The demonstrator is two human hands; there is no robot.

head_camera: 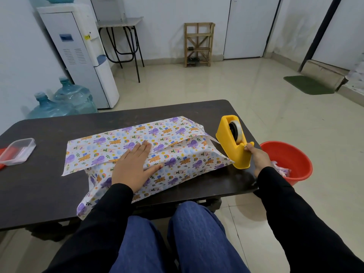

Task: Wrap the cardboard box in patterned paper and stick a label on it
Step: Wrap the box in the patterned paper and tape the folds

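The box lies in the middle of the dark table [49, 138], fully covered by patterned paper [177, 146] with purple and orange cartoon figures; no cardboard shows. Two paper flaps overlap along the top. My left hand [136, 164] lies flat with straight fingers on that overlap, pressing it down. A yellow tape dispenser [234, 140] with a white tape roll stands just right of the wrapped box. My right hand [258, 156] pinches the tape end at the dispenser's cutter. No label is in sight.
A clear plastic container [18, 151] with red contents sits at the table's left edge. A red bucket [289, 160] with paper scraps stands on the floor to the right. Water bottles [63, 103] and a dispenser [78, 54] stand behind at the left.
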